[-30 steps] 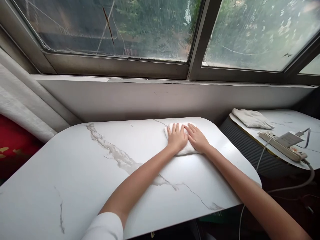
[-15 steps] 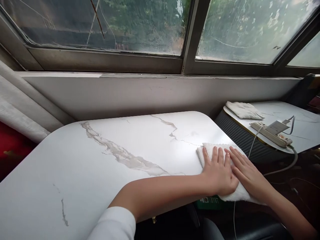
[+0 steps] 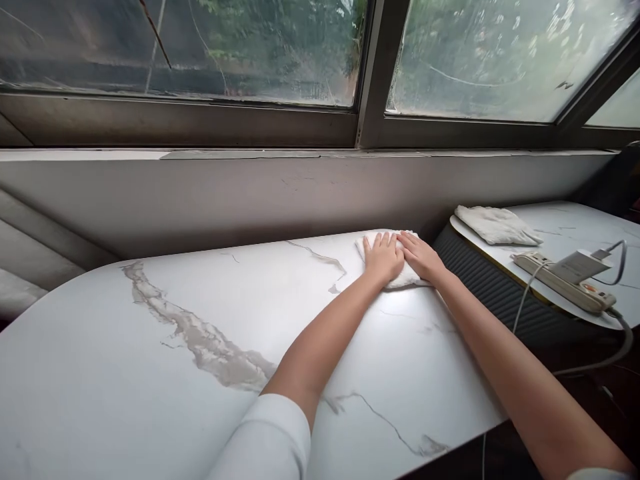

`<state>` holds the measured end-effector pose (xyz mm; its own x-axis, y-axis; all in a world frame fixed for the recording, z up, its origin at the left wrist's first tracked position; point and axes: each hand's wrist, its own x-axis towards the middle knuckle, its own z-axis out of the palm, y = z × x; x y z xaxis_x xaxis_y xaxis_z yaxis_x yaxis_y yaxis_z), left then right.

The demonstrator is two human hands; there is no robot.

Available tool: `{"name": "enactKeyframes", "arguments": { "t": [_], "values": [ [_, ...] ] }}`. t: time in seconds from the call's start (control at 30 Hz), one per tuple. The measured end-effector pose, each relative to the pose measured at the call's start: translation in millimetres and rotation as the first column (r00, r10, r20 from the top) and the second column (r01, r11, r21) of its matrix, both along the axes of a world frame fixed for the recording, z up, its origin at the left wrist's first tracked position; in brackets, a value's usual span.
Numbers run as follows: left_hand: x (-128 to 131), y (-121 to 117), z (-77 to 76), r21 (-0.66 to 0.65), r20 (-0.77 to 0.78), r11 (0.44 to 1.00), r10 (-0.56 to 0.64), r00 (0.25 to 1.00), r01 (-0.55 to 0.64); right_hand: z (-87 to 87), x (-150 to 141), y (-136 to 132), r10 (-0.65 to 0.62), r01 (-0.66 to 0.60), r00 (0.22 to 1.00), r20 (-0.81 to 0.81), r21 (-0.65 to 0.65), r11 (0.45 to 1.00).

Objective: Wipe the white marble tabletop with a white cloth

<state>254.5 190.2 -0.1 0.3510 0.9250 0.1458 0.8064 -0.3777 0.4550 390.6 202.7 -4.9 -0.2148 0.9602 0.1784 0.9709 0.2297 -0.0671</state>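
Observation:
A white cloth lies on the far right corner of the white marble-patterned table. My left hand presses flat on the cloth with its fingers spread and pointing away from me. Close beside it, my right hand also rests on the cloth, fingers stretched out and angled toward the left. Both palms face down, and the parts of the cloth under them are hidden.
To the right is a second marble-patterned table. On it lie a folded whitish cloth and a power strip with a white charger and cables. Behind the tables are a low wall and windows.
Both hands have moved the cloth from the table's near right edge away from me to its far right corner. The view has shifted slightly to the right.

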Motion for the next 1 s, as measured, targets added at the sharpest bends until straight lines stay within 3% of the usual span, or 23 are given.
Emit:
{"name": "enactKeyframes", "arguments": {
  "t": [0.2, 0.37, 0.53, 0.67, 0.8, 0.9, 1.0],
  "values": [
    [-6, 32, 1.3, -0.005, -0.043, 0.999, 0.051, 0.998, -0.052, -1.1, -8, 36, 0.01, -0.009, 0.999, -0.037, 0.021, 1.0],
    [-5, 14, -0.1, 0.044, -0.059, 0.998, 0.053, 0.997, -0.05, -6.4, 0, 18, 0.073, -0.072, 0.997, -0.011, 0.093, 0.993],
    [-7, -47, -2.8, 0.068, -0.048, 0.997, -0.045, 0.998, 0.048, -13.2, 5, -52, 0.023, -0.031, 0.997, 0.071, 0.105, 0.994],
    [-24, -122, 0.6, 0.065, -0.059, 0.984, -0.16, 0.985, 0.164, -19.5, -5, -142, 0.003, -0.014, 0.998, 0.069, 0.168, 0.986],
    [-57, -193, 7.2, 0.011, -0.066, 0.956, -0.293, 0.954, 0.295, -21.4, -32, -225, 0.037, -0.053, 0.997, 0.064, 0.271, 0.961],
    [-83, -222, 8.2, -0.012, -0.059, 0.94, -0.341, 0.938, 0.341, -20.7, -55, -258, 0.053, -0.073, 0.996, 0.075, 0.292, 0.954],
    [-102, -227, 6.7, -0.048, -0.061, 0.942, -0.336, 0.94, 0.333, -19.7, -74, -263, 0.061, -0.08, 0.995, 0.08, 0.263, 0.961]
  ]
}}
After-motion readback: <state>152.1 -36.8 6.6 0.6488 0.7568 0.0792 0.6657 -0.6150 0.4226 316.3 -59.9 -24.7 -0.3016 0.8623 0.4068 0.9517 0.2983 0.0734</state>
